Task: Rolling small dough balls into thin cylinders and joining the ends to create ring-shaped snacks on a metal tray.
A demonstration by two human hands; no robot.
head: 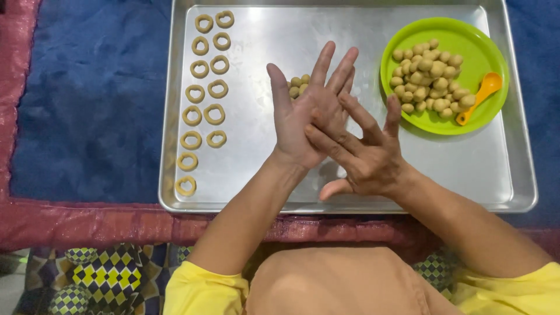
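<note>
1. While both palms meet over the metal tray point(350, 195), the left hand point(309, 111) stands with its fingers spread and pointing away from the person, and the right hand point(364, 154) lies flat across it, fingers splayed too. Whatever may be pressed between the palms is hidden, so I cannot tell whether either hand has hold of anything.
2. Just beyond the left fingertips, partly covered by them, sits a small cluster of dough balls point(298, 86) on the bare tray: pale tan, round, smooth.
3. Off to the far side of the right fingers, a lime-green plate point(466, 41) rests in the tray's corner, heaped with more dough balls of the same colour point(430, 76). An orange plastic spoon point(481, 96) lies on the plate beside the heap.
4. Well apart from the left thumb, along the tray's opposite edge, two rows of dough rings point(203, 87) are laid out, each a little tan loop with a hole in the middle.
5. Beneath the tray lies a blue cloth point(87, 99) with a red border.
</note>
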